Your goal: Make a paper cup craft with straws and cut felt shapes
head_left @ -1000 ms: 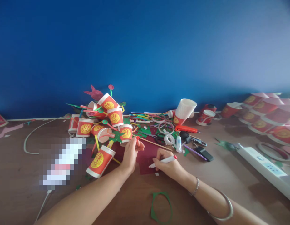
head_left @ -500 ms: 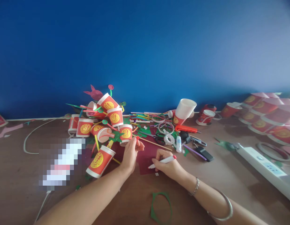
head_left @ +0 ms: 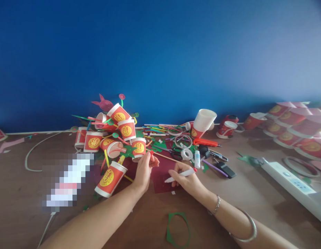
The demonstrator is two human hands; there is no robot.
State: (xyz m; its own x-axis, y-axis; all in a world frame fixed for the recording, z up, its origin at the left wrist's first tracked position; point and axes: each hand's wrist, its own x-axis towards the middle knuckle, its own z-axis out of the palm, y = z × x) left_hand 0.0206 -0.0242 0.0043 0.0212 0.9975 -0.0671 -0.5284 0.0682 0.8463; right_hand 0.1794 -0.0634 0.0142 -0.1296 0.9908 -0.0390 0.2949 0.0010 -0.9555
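My right hand (head_left: 185, 178) is closed around a white marker (head_left: 182, 173) with a red end. Its tip points left, over a dark red sheet of paper (head_left: 160, 186) lying on the table. Between the fingertips of my left hand (head_left: 144, 169) is a small red marker cap (head_left: 151, 153), held above the paper's left side. Just left of that hand stand red paper cups (head_left: 138, 147) joined with straws and a green paper star (head_left: 128, 151). Beyond my right hand are a roll of tape (head_left: 186, 154) and a small white bottle (head_left: 197, 159).
At the back are scissors (head_left: 172, 151), coloured straws (head_left: 155, 130), a stack of cups (head_left: 205, 119) and an orange-red tool (head_left: 205, 142). A power strip (head_left: 288, 180) lies at the right, a cut green paper frame (head_left: 168, 228) in front, and a cable (head_left: 27, 160) at the left.
The marker in my right hand has shifted slightly right and up, its tip now a little higher over the red paper. My left hand has barely moved and keeps the cap.
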